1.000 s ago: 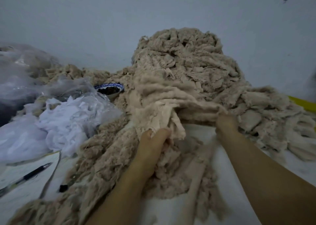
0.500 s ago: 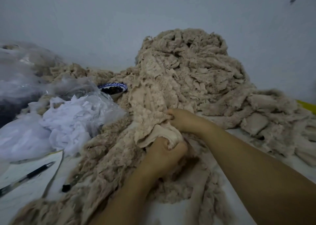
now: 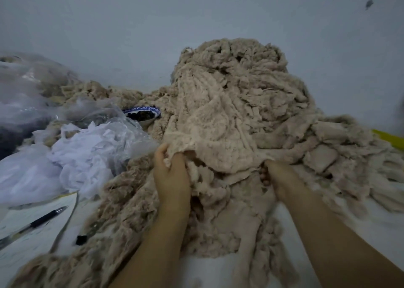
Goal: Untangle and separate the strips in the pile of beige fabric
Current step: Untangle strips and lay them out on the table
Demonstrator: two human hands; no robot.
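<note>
— Where is the pile of beige fabric [image 3: 236, 95] being kept?
— It is being heaped against the pale wall [image 3: 109, 25], with loose strips trailing from it toward the person.
— What is being held?
— A wide lacy piece [image 3: 218, 143] is being held at the near foot of the pile. Its left edge is being gripped by the left hand [image 3: 170, 174], fingers curled round it. Its lower right edge is being gripped by the right hand [image 3: 277, 176], fingers curled under the cloth. The piece is being stretched between the two hands, which are apart.
— And beside the pile?
— Just left of the pile, a blue-rimmed bowl [image 3: 142, 116] is sitting. White cloth [image 3: 87, 154] in a clear bag [image 3: 122, 126] is lying further left of the pile. A pen [image 3: 37, 222] is lying on paper [image 3: 28, 241], well left of the pile's near edge.
</note>
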